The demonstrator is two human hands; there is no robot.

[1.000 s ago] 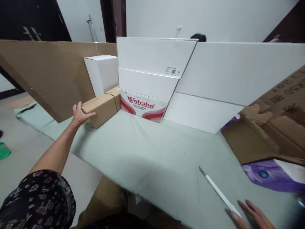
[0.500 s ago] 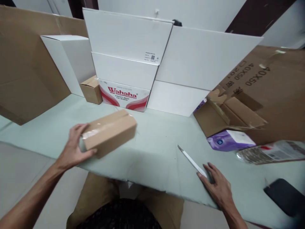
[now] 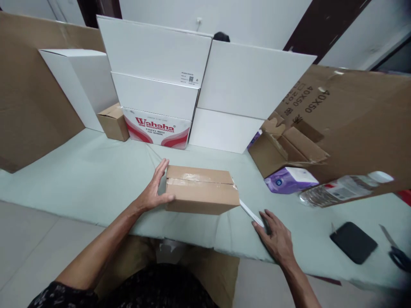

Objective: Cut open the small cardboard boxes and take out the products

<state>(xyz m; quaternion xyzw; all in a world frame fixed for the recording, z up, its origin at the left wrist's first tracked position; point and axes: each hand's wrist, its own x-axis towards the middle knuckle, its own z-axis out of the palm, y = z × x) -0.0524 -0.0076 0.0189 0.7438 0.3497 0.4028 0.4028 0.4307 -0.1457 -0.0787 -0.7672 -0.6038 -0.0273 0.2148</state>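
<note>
Pale green cloth covers a table (image 3: 80,167) that runs across the view, with a white wall (image 3: 257,19) behind it. At far left stands a tall brown panel (image 3: 32,94) of cardboard, and in front of it an upright white box (image 3: 91,85). Next, a small carton (image 3: 114,127) sits beside a low wall of white boards (image 3: 157,55); the lowest board on its left side reads "Wahaha" in red. Nearer the person, the left hand (image 3: 153,192) grasps the left end of a sealed brown box (image 3: 201,188), thumb on the near side, fingers at the far corner. This box is at the middle of the table's near side, its long side facing the person. Just right of it, a white knife (image 3: 252,213) slants, its far end hidden behind the box. The right hand (image 3: 276,235) rests at the handle, thumb and fingertips on either side; whether they pinch it cannot be told. Farther right, an open carton (image 3: 268,154) tilts above a purple pack (image 3: 284,180). Beyond lie a clear bottle (image 3: 337,191), a black pouch (image 3: 353,242) and, at the edge, scissors (image 3: 399,257).
</note>
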